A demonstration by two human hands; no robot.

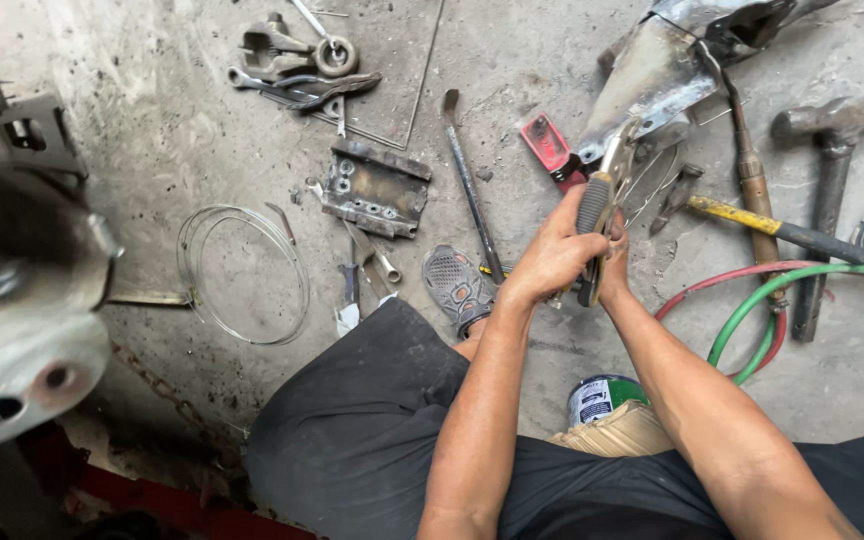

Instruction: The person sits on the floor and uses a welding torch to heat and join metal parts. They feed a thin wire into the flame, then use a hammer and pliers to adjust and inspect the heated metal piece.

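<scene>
Both hands meet on a pair of pliers (597, 205) with dark grips. My left hand (552, 255) wraps around the handles. My right hand (614, 262) sits behind them, mostly hidden, and also grips them. The jaws bite on the edge of a bent, shiny sheet-metal piece (652, 75) that lies on the concrete floor. A red flat tool (550, 145) lies just left of the jaws.
Hammers (832, 150), a yellow-handled tool (752, 218), a torch with red and green hoses (752, 310), a pry bar (467, 175), a rusty bracket (377, 188), wrenches (297, 90), a wire loop (242, 272) and a small can (600, 395) lie around. A grey metal part (22, 300) looms at left.
</scene>
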